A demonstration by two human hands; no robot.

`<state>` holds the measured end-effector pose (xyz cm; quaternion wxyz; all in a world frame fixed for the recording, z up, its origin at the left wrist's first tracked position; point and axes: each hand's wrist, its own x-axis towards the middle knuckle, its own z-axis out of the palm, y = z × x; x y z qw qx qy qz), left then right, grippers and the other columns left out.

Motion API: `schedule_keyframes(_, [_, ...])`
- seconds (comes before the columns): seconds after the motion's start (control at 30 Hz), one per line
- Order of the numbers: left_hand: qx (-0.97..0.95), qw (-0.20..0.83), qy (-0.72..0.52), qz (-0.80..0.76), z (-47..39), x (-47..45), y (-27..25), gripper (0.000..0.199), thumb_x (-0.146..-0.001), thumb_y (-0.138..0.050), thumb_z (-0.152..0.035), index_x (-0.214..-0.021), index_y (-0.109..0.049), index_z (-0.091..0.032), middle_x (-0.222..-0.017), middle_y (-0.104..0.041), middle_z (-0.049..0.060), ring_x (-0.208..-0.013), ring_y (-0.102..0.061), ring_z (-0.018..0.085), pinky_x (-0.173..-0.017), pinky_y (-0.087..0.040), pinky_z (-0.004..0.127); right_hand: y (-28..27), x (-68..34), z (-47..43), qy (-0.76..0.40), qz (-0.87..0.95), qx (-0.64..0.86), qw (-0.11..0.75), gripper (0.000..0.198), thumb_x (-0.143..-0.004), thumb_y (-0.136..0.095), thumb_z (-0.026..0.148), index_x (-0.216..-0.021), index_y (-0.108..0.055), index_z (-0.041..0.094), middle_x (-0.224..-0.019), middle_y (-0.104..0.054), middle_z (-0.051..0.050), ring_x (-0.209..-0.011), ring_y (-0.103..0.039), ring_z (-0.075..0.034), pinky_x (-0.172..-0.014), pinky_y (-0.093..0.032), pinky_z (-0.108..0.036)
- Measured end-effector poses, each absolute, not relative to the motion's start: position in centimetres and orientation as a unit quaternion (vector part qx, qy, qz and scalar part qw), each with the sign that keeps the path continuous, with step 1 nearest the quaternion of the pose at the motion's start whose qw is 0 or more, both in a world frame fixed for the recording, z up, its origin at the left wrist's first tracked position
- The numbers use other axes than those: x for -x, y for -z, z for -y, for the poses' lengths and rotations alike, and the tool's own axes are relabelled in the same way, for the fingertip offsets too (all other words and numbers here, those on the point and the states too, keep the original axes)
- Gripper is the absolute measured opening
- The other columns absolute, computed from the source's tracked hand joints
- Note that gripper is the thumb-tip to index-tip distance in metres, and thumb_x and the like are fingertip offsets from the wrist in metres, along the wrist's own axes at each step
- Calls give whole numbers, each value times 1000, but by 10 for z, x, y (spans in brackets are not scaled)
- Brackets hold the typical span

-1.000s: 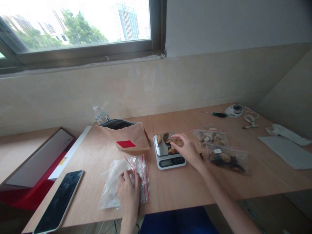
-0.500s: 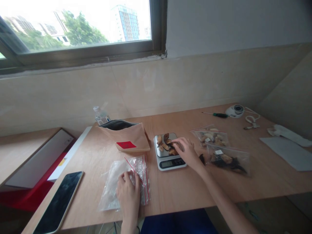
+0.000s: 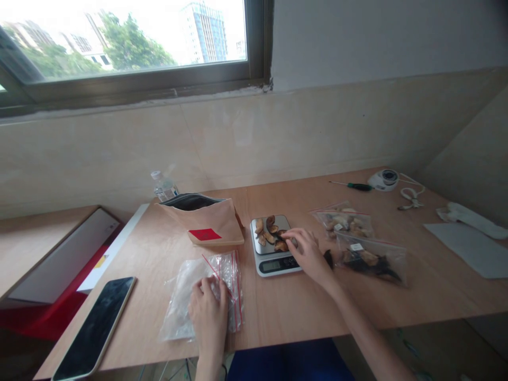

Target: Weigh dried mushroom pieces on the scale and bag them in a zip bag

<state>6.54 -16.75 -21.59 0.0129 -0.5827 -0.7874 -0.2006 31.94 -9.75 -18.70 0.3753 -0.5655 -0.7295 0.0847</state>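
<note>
the small kitchen scale [image 3: 273, 248] sits mid-table, w/ a handful of dried brown pieces [image 3: 271, 233] spread on its steel plate. the right hand [image 3: 307, 252] is at the scale's right front corner, fingers loosely curled, tips touching the pieces nearest that edge; can't tell if it actually pinches one or just nudges it. vs a sec ago that hand has slid a bit lower and closer to the display, and more pieces now lie on the plate than before, so it looks like the pile is being topped up or evened out bit by bit.

left of the scale, nearer the table edge, the left hand [image 3: 209, 312] lies flat and relaxed, pressing down a stack of empty clear zip bags [image 3: 198, 296] w/ red seal strips; it hasn't budged in that time, gripping nothing.

behind-left of the scale stands an open brown paper pouch [image 3: 206, 222] w/ a red label, a water bottle [image 3: 163, 186] behind that. right of the scale lie two filled zip bags [image 3: 357, 238] of the dried stuff, one paler, one darker. far left of the scale a phone [image 3: 95, 328] lies face up; far right-back a screwdriver [image 3: 353, 186] and a small white gadget [image 3: 383, 179] w/ cord.
</note>
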Motion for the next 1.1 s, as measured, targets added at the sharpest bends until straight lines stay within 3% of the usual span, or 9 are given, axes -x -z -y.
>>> schedule_keyframes(0.27, [586,26,203,784,168,-65,218,20,-89,-43,-33,-95,-51,-16,-97,-53,9,-85,-57,25,-69,-40,35,191,-315,95,-107,727,551,396,20,-90,-43,24,-100,-61,24,-102,-62,-7,-100,-56,-23,-89,-41,-41])
schedule_keyframes(0.57, [587,31,210,781,168,-65,218,19,-89,-44,-32,-95,-51,-15,-96,-54,8,-84,-56,23,-69,-39,34,185,-305,103,-78,753,563,331,18,-86,-54,30,-101,-61,27,-111,-58,-7,-106,-52,-25,-89,-41,-42])
schedule_keyframes(0.77, [587,20,205,783,168,-64,218,19,-90,-43,-33,-95,-51,-16,-97,-53,9,-86,-56,25,-71,-40,35,183,-302,104,-58,763,562,314,9,-86,-55,27,-84,-64,26,-105,-62,-7,-101,-52,-27,-83,-39,-44])
schedule_keyframes(1.1, [583,20,208,785,168,-64,218,20,-89,-44,-33,-96,-52,-15,-98,-54,9,-84,-57,24,-69,-40,35,177,-318,97,-182,684,550,443,18,-85,-56,37,-91,-65,23,-92,-69,-5,-92,-60,-23,-82,-45,-38])
